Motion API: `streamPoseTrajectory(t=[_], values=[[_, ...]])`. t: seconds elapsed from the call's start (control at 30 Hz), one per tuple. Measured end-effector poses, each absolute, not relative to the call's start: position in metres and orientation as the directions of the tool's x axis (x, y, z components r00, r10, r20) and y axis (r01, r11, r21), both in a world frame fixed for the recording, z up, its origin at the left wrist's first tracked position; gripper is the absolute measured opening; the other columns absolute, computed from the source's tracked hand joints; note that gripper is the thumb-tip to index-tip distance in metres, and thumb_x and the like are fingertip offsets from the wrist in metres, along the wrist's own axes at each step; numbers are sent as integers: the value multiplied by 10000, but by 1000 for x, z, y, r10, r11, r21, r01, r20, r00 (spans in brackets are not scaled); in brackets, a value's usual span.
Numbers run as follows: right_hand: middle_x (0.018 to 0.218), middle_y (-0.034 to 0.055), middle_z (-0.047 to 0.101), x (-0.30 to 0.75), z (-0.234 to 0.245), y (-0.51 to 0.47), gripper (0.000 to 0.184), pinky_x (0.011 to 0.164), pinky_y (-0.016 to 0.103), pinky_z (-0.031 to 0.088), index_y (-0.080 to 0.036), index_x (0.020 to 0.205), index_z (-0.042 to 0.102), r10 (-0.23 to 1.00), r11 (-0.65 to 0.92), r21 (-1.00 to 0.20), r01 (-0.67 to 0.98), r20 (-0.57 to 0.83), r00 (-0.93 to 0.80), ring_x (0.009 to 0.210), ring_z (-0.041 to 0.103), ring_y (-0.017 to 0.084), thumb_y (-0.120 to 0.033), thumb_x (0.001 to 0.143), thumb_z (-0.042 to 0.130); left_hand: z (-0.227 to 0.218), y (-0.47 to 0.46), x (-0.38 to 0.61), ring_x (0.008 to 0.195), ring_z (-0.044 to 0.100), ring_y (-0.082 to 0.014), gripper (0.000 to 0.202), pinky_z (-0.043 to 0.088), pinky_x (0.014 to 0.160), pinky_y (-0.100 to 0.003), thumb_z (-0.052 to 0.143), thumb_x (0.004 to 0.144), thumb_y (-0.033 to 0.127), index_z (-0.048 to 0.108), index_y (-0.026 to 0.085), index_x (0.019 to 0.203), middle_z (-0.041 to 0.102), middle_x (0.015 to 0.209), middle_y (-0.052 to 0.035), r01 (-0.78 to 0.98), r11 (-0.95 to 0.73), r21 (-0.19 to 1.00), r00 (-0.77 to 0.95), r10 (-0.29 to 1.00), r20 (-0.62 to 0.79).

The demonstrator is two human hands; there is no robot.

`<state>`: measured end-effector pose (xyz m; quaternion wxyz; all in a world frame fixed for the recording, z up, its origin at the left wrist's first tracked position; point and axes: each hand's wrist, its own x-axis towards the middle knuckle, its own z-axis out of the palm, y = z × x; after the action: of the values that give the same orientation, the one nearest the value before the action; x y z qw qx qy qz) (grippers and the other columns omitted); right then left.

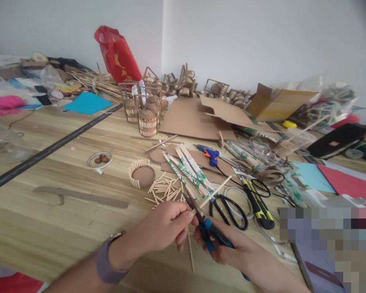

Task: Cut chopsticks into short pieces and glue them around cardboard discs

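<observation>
Between the thumb and fingers of my left hand (167, 226) is a thin wooden chopstick (218, 193), slanting up to the right. My right hand (236, 246) is closed round the blue-and-black handles of scissors (218, 232), whose blades cross the chopstick close to my left fingertips. Another thin stick (190, 254) shows below my hands. Just beyond lies a pile of short cut sticks (167, 188). Beside the pile stands a round cardboard base (143, 176) partly ringed with upright short sticks. Paper-wrapped chopsticks (189, 169) lie past the pile.
Black-handled scissors (230, 211) and a yellow-black utility knife (259, 203) lie right of my hands. A blue glue gun (212, 155) rests on cardboard. Further back are small stick-sided buckets (148, 122), a cardboard sheet (186, 116) and a red bag (117, 55). A cardboard strip (82, 196) lies left.
</observation>
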<state>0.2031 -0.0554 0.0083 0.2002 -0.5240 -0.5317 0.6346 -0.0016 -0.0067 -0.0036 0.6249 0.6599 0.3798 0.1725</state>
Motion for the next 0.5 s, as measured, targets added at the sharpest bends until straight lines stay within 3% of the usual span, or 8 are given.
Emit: streamPoseTrajectory(t=[0.5], values=[[914, 11, 586, 200, 3, -54, 300, 772, 288, 425, -212, 984, 585, 852, -216, -879, 426, -383, -358, 867, 521, 196, -222, 694, 507, -6, -6, -1, 424, 483, -108, 367, 382, 458, -209, 356, 932, 477, 539, 171, 849, 430, 467, 83, 228, 59, 972, 667, 718, -200]])
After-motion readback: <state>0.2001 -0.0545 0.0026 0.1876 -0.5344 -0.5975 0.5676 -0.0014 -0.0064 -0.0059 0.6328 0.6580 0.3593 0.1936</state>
